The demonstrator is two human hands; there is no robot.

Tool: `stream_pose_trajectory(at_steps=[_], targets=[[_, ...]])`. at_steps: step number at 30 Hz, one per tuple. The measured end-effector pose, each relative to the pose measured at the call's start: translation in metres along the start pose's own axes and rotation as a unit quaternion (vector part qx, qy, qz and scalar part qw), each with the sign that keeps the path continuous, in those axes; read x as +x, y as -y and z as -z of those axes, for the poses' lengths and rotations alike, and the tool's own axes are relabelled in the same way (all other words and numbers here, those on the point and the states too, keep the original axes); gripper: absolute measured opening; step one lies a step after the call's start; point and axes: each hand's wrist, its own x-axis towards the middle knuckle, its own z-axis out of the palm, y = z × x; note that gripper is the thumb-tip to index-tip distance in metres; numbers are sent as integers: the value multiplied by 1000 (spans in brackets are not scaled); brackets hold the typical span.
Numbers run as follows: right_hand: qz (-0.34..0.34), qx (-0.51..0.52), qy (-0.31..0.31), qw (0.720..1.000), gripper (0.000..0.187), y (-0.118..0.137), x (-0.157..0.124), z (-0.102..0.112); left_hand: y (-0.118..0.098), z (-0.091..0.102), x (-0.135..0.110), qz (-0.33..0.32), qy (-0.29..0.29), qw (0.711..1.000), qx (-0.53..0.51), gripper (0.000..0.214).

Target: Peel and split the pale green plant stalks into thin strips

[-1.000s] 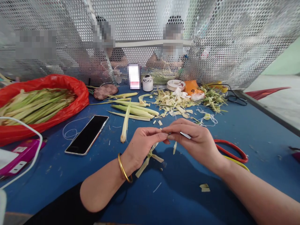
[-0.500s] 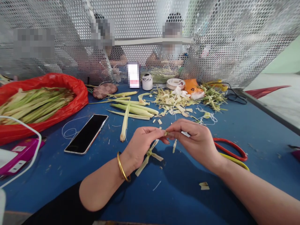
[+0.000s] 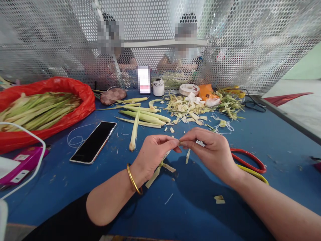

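Observation:
My left hand [image 3: 154, 154] and my right hand [image 3: 210, 152] meet fingertip to fingertip above the blue table. Both are closed in a pinch on a small bit of leaf strip [image 3: 179, 142], mostly covered by the fingers. Under my left hand lies a small piece with several pale leaf-strip arms [image 3: 152, 177], its centre partly hidden by the hand. A short strip [image 3: 187, 156] shows below my right fingertips. Scissors with a red handle loop [image 3: 248, 160] and a yellow handle loop [image 3: 254, 174] lie partly hidden beneath my right hand.
Long pale-green leaves [image 3: 145, 117] and a heap of scraps [image 3: 185, 106] lie beyond my hands. A red bag [image 3: 87, 90] of leaves, a phone [image 3: 94, 143] and a purple power strip [image 3: 25, 164] are at left. People sit behind the perforated screen [image 3: 150, 20].
My fingertips have closed further over the small leaf bit, so less of it shows. My hands otherwise stay nearly in place; the whole view has shifted slightly.

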Motion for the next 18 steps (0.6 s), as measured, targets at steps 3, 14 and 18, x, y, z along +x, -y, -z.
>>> stream_pose_trajectory(at_steps=[3, 14, 18], targets=[[-8, -12, -3, 1000, 9, 0, -1, 0, -1, 1, 0, -9, -3, 1000, 8, 19], [40, -40, -19, 998, 14, 2, -4, -4, 0, 2, 0, -45, -21, 996, 77, 15], [54, -68, -27, 996, 12, 0, -4, -4, -8, 6, 2, -103, -81, 978, 162, 15]])
